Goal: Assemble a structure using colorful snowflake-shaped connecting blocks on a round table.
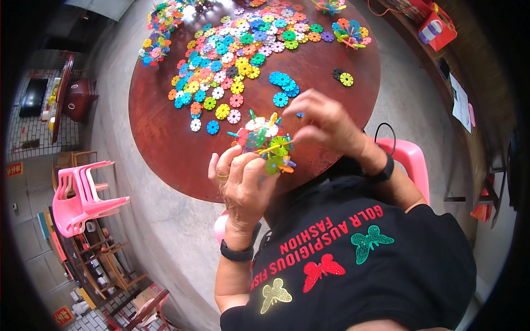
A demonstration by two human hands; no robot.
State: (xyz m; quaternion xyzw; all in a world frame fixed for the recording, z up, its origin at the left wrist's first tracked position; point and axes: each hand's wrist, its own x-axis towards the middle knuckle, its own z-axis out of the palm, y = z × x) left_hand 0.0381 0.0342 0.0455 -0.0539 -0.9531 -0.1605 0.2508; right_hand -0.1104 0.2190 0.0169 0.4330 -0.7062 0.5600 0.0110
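Note:
My left hand [243, 179] is closed on a cluster of interlocking flower-shaped plastic discs [266, 138], held over the near edge of the round table. White, green, red and yellow pieces stick out of it at many angles. Just right of the cluster, my right hand [328, 121] hovers with thumb and fingers apart, slightly blurred; nothing shows between them. Beyond its fingertips, several loose blue discs [281, 99] lie on the tabletop.
A wide spread of loose coloured discs [237, 70] covers the far middle of the dark red table [160, 138]. Assembled disc clusters stand at the far left [155, 48] and far right [351, 34]. Pink plastic chairs [83, 196] are at the left, with another pink chair [411, 160] beside me.

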